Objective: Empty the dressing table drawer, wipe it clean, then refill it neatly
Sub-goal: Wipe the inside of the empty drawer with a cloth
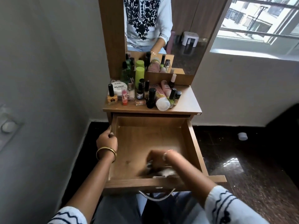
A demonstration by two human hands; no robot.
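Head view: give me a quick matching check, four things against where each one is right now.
1. left hand
2. right hand
3. nail polish jar
4. white cap

A. on the dark floor
B. on the tabletop, far left
C. gripping the drawer's left wall
D. blurred, low inside the drawer near its front

Pairs: 1-C, 2-D, 3-B, 4-A

Daylight pours in from the window on my right, blown out white, and glares off the glossy dark floor. The left wall sits in dim grey shade. My right hand is smeared by motion blur; wide-angle distortion bends the edges.
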